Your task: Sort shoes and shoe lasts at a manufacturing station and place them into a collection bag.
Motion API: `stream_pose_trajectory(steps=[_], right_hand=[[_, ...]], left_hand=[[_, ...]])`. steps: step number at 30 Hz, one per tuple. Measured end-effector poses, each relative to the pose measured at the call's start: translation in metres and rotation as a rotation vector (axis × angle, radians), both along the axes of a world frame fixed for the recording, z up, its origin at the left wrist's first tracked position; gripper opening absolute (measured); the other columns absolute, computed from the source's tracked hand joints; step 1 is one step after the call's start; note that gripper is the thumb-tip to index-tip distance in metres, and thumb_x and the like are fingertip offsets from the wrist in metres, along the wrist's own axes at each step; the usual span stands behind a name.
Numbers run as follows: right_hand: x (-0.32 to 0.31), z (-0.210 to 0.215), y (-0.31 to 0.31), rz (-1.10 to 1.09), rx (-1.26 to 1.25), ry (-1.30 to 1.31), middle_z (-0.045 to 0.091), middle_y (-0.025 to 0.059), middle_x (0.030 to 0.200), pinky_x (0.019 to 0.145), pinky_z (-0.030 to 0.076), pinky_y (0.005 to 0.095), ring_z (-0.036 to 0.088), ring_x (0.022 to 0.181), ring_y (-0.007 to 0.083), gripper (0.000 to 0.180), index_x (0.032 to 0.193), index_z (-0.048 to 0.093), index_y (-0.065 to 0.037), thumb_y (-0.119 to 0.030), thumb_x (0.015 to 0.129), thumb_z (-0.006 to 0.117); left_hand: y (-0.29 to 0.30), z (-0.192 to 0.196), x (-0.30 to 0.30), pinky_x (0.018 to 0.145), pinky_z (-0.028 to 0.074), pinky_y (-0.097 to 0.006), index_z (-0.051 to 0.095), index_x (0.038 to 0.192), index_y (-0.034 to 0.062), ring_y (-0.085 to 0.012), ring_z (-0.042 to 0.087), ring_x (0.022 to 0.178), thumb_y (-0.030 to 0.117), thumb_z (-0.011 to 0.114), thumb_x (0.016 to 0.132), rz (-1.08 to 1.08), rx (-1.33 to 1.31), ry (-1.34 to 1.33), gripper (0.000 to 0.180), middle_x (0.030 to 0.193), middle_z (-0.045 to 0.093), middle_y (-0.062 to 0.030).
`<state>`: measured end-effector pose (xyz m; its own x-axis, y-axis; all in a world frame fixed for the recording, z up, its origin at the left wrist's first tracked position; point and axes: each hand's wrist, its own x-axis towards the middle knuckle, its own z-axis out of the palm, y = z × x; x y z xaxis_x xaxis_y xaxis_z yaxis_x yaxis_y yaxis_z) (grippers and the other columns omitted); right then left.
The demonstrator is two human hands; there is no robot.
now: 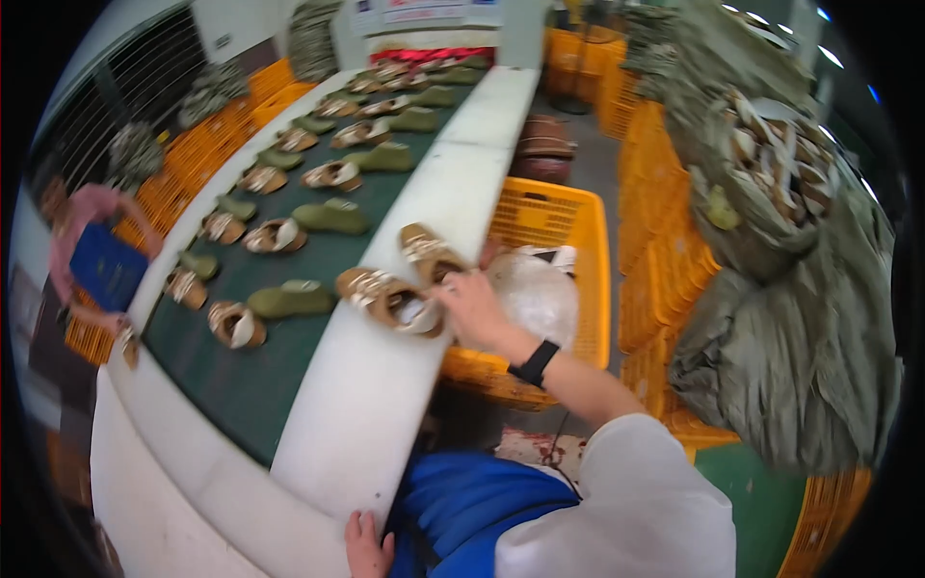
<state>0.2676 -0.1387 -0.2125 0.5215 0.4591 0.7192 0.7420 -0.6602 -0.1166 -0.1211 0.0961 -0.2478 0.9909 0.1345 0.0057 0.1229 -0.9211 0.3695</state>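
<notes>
Two tan shoes with pale decorated straps lie on the white ledge: the nearer shoe (387, 301) and the farther shoe (431, 252). My right hand (474, 310), a black band on its wrist, has its fingers closed at the heel end of the nearer one, close beside the farther one. Part of the grip is hidden. At the near end of the ledge (358, 405), my left hand (368, 547) lies at the edge with fingers extended, holding nothing. Similar shoes and green shoe lasts (292, 300) stand in rows on the dark green conveyor belt (231, 371) to the left.
A yellow crate (599, 279) with clear plastic bags (532, 299) stands right of the ledge. Stacked yellow crates (655, 231) and a large grey-green sack (780, 328) line the right side. Across the belt, a person (92, 241) in pink with a blue apron holds a shoe.
</notes>
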Motion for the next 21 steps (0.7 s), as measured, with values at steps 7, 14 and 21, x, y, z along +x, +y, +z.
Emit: stream_pose_trajectory(steps=[7,14,21], right_hand=[[-0.186,-0.143,-0.155,0.024,-0.497,1.123,0.06,0.0162,0.102,0.081,0.047,0.0452,0.057,0.096,0.0351,0.052,0.127,0.044,-0.018,-0.037,0.081,0.058],[-0.256,-0.223,-0.208,-0.044,-0.297,1.268,0.04,0.0144,0.135,0.094,0.033,0.0569,0.042,0.117,0.0408,0.067,0.14,0.026,-0.03,-0.053,0.083,0.052],[-0.222,-0.208,-0.181,0.085,-0.406,1.427,0.046,0.0175,0.126,0.094,0.034,0.0587,0.046,0.113,0.044,0.06,0.139,0.027,-0.029,-0.05,0.086,0.046]], left_hand=[[-0.013,0.004,-0.006,0.099,0.035,-0.046,0.041,0.127,-0.005,-0.0446,0.041,0.115,0.02,0.065,0.078,-0.027,0.125,0.133,0.06,0.127,0.04,-0.0314],[-0.053,0.056,0.065,0.094,0.04,-0.044,0.045,0.126,-0.0019,-0.043,0.046,0.111,0.025,0.064,0.079,-0.385,0.114,0.096,0.057,0.119,0.05,-0.0298],[-0.099,0.095,0.116,0.089,0.044,-0.043,0.047,0.124,0.0004,-0.0402,0.052,0.104,0.017,0.063,0.079,-0.542,0.078,-0.015,0.05,0.113,0.055,-0.0243]])
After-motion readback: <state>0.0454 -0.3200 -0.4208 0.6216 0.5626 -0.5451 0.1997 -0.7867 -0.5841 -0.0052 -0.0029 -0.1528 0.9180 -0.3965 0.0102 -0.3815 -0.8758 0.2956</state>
